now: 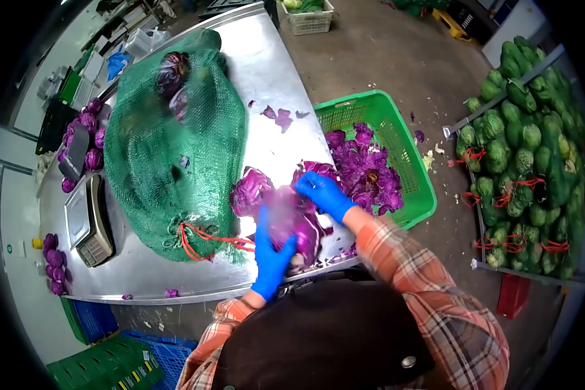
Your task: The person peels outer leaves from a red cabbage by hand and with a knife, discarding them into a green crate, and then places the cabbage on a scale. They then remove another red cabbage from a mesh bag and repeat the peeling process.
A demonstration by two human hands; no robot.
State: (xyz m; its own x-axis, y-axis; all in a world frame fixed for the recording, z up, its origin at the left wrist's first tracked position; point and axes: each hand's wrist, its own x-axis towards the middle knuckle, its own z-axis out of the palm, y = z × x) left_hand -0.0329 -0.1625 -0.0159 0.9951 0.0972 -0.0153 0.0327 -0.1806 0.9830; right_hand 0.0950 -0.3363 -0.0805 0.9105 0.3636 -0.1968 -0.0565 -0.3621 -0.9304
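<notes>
Purple cabbage (pixel 309 235) rests at the front edge of the steel table, partly blurred. My left hand (pixel 272 250), in a blue glove, has its thumb and fingers apart and wraps the cabbage's left side. At the cabbage's upper right is my right hand (pixel 324 195), also blue-gloved, with its fingers bent together; what they hold, if anything, is hidden. Another purple cabbage piece (pixel 250 193) lies to the left, touching the group. Beyond my right hand, a green crate (pixel 417 166) holds loose purple leaves (pixel 370 179).
A green mesh sack (pixel 169 149) with cabbages and red ties covers the table's left part. Further left are a scale (pixel 92 224) and several small purple cabbages (pixel 92 158). Netted green vegetables (pixel 523 153) fill a rack at right. Leaf scraps (pixel 283 118) lie on the table (pixel 266 62).
</notes>
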